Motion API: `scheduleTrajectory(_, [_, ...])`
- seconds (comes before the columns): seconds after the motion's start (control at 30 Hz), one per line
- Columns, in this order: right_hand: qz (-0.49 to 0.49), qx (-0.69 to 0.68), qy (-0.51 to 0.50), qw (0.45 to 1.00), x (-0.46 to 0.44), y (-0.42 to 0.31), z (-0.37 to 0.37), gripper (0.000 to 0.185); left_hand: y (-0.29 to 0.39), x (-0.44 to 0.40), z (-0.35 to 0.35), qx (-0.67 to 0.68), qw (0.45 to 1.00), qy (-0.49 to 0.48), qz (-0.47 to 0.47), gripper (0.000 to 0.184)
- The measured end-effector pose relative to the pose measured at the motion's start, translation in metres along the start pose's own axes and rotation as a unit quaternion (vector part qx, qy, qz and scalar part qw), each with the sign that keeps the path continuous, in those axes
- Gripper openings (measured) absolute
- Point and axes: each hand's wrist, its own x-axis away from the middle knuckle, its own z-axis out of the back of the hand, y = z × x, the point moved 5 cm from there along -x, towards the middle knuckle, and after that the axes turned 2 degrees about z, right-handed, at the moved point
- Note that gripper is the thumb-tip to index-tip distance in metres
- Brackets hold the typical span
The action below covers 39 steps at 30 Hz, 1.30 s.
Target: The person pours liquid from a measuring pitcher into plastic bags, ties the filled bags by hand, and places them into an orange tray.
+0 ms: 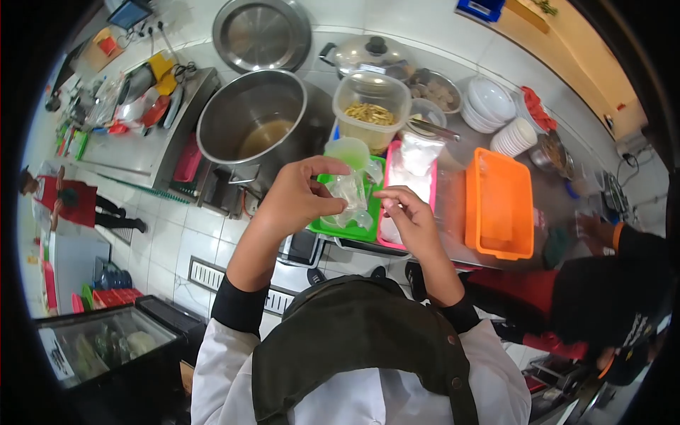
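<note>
My left hand point(301, 195) pinches a small clear plastic bag point(348, 190) between thumb and fingers, above a green tray point(322, 221). Close to the bag's right side is my right hand point(411, 216), its fingers drawn together; whatever is at their tips is too small to make out. More clear plastic point(363, 218) lies on the green tray, and a pale green tub point(347, 152) is at its far end. Just right of it, a pink tray point(433, 180) holds white-filled bags point(418, 156).
A big metal pot point(212, 134) stands at left. Behind the trays is a clear container point(354, 88) with yellowish pieces. An orange bin point(520, 205) and stacked white bowls point(489, 103) lie right. One person point(588, 290) stands at right, another point(74, 202) far left.
</note>
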Motion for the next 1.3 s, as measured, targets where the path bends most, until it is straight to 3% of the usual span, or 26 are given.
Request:
scheduleTrajectory(0.07, [-0.058,-0.017,-0.033,0.998,0.002,-0.021,0.009,0.018,-0.004,-0.010,-0.025,0.005,1.000,-0.029,0.000,0.044])
scheduleTrajectory(0.17, [-0.102,-0.021,-0.002,0.995,0.005,-0.016,0.035,0.015,-0.011,-0.022,-0.060,-0.006,0.997,-0.069,0.029,0.045])
scheduleTrajectory(0.3, [-0.119,-0.034,0.055,0.991,0.018,0.000,0.072,0.011,-0.047,-0.044,-0.103,-0.006,0.996,-0.068,-0.061,0.045])
scheduleTrajectory(0.4, [-0.132,-0.005,0.077,0.988,0.027,0.014,0.096,0.010,-0.064,-0.049,-0.129,-0.037,0.994,-0.087,0.045,0.041])
scheduleTrajectory(0.5, [-0.145,0.061,0.097,0.983,0.032,0.033,0.111,0.010,-0.093,-0.059,-0.148,-0.052,0.992,-0.099,0.066,0.037])
scheduleTrajectory(0.6, [-0.162,0.107,0.119,0.974,0.036,0.045,0.117,0.010,-0.097,-0.062,-0.157,-0.021,0.998,-0.024,-0.049,0.037])
scheduleTrajectory(0.7, [-0.148,0.136,0.137,0.970,0.039,0.069,0.123,0.011,-0.105,-0.063,-0.162,-0.088,0.996,0.004,-0.026,0.036])
scheduleTrajectory(0.9, [-0.117,0.223,0.130,0.959,0.042,0.073,0.121,0.012,-0.153,-0.071,-0.172,-0.011,0.989,-0.080,0.127,0.019])
scheduleTrajectory(1.0, [-0.121,0.212,0.131,0.961,0.043,0.074,0.124,0.013,-0.129,-0.071,-0.165,-0.135,0.991,-0.017,-0.007,0.012])
scheduleTrajectory(1.1, [-0.144,0.218,0.120,0.958,0.041,0.064,0.124,0.014,-0.109,-0.074,-0.156,-0.165,0.986,-0.006,-0.006,0.012])
scheduleTrajectory(1.3, [-0.121,0.293,0.067,0.946,0.039,0.037,0.118,0.013,-0.092,-0.077,-0.151,-0.174,0.978,-0.039,-0.105,0.009])
